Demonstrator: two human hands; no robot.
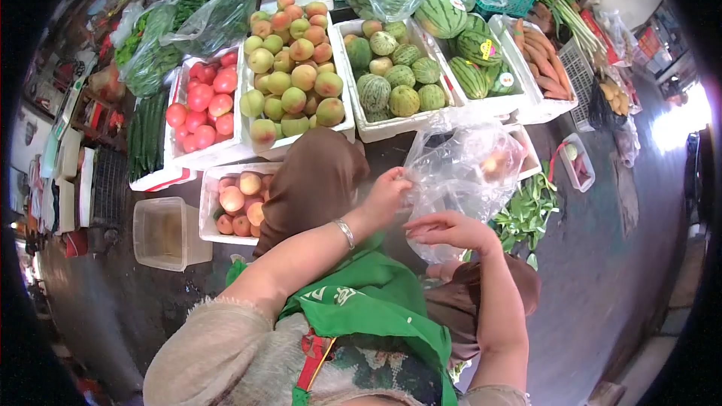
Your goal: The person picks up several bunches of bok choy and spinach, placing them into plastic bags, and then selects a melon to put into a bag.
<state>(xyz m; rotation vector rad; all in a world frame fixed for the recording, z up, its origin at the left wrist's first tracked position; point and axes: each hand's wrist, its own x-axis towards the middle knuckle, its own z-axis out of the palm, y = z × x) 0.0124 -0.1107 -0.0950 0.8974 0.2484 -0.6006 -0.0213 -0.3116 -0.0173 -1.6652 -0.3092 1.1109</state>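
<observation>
A clear plastic bag hangs crumpled in front of my knees. At its left edge my left hand, with a bangle at the wrist, is closed in a pinch on the plastic. My right hand is open, its fingers stretched toward the left and lying against the lower part of the bag in this view. Partly hidden behind the plastic is a white foam box. Leafy greens lie on the floor to the right of the bag.
Ahead stand foam boxes of peaches, tomatoes, striped melons, watermelons and sweet potatoes. A smaller peach box and a plastic tub sit left of my knee. A small white tray lies at right.
</observation>
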